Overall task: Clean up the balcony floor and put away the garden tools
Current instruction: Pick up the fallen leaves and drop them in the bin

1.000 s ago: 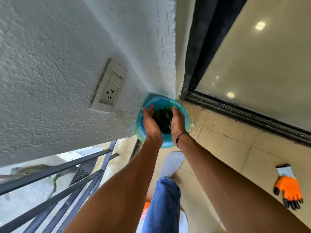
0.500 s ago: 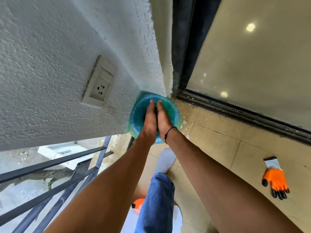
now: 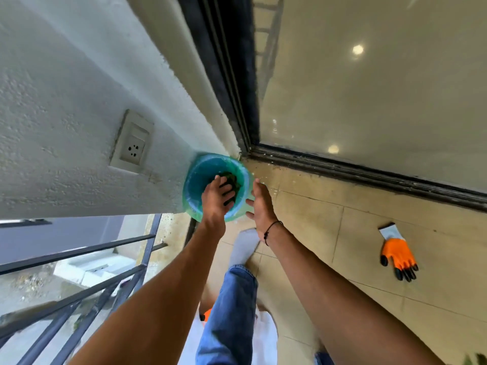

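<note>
Glossy beige floor tiles [image 3: 369, 233] meet a rough white plastered wall [image 3: 66, 127]; in that corner stands a round bin [image 3: 195, 180] lined with thin teal plastic. Left hand [image 3: 214, 204] hangs over dark leafy debris [image 3: 233, 179] inside, fingers spread; right hand [image 3: 259, 204] hovers beside the rim, relaxed, empty. An orange rubbery glove [image 3: 398, 252] lies flat on the tiles, well apart.

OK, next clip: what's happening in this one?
A person stands on a tiled balcony, over a bin lined with a green bag, tucked in the corner by the wall. The left hand reaches into it above dark green waste; the right hand hovers open beside the rim. An orange glove lies on the floor.
</note>
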